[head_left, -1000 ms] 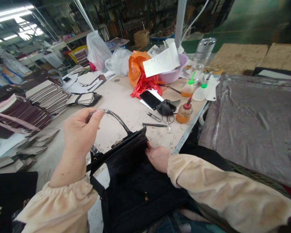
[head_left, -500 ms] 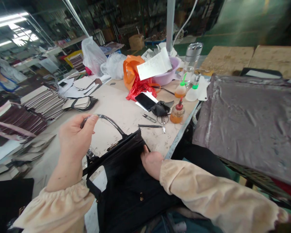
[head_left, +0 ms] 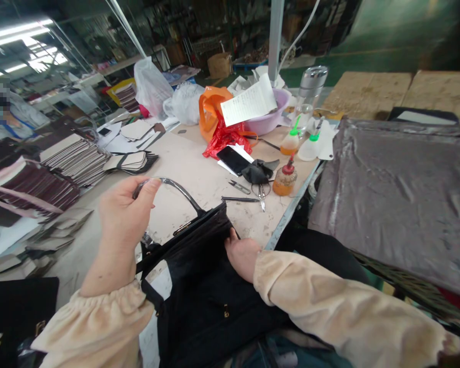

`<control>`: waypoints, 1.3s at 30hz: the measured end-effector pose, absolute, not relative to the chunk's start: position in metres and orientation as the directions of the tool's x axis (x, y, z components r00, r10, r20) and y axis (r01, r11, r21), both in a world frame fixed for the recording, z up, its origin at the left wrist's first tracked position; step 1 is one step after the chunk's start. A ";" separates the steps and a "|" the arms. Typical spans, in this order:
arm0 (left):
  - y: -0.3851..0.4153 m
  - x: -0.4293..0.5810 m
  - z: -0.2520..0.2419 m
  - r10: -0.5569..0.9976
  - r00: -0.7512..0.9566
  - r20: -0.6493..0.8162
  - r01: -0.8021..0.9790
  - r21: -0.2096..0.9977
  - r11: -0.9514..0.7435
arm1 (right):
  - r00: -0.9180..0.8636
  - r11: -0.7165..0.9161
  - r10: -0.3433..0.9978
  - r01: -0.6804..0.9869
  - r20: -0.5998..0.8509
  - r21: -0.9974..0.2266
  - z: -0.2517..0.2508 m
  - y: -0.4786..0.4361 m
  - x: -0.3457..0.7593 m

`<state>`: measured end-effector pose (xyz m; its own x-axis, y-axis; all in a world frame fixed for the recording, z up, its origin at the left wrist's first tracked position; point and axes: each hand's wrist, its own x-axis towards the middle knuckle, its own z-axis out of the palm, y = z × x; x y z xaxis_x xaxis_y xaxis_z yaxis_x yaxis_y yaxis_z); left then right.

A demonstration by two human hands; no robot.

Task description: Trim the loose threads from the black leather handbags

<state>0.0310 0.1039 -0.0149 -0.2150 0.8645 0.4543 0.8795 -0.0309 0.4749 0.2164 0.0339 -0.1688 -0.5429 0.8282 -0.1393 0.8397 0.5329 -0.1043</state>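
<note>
Bag (head_left: 199, 301) is at the worktop's (head_left: 184, 148) near edge, looks soft, light. Your left hand (head_left: 122, 214) pinches the handle (head_left: 184, 192), likely best hold; right hand (head_left: 243, 256) touches the side, can't tell if pinching.

sleeves (head_left: 337, 301): cream, long, loose | left cuff (head_left: 107, 290): gathered, ruffled

From where I stand I can't read a single word or number. The pale sheet of paper (head_left: 249, 106) tilted over the purple basin (head_left: 266, 123), beside the orange bag (head_left: 210, 102), carries rows of small marks that look like lines of writing, too faint and fine for me to make out. There may be some print on the crumpled white plastic bag (head_left: 184, 106) on the surface (head_left: 176, 153), but it's too blurred to tell.
</note>
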 end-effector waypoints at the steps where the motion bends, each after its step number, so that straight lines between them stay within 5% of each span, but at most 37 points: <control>1: 0.103 0.030 -0.016 0.868 -0.211 0.450 0.881 0.472 -0.030 | -0.547 0.536 0.826 0.837 -0.137 -0.109 -0.168 0.034 0.216; 39: 0.102 0.030 -0.018 0.848 -0.228 0.479 0.902 0.431 -0.001 | -0.546 0.521 0.826 0.834 -0.136 -0.181 -0.173 0.032 0.207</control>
<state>0.0297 0.1021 -0.0180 -0.2278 0.8480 0.4786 0.9024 -0.0008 0.4310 0.2074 0.0321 -0.1735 -0.5464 0.8265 -0.1355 0.8338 0.5215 -0.1815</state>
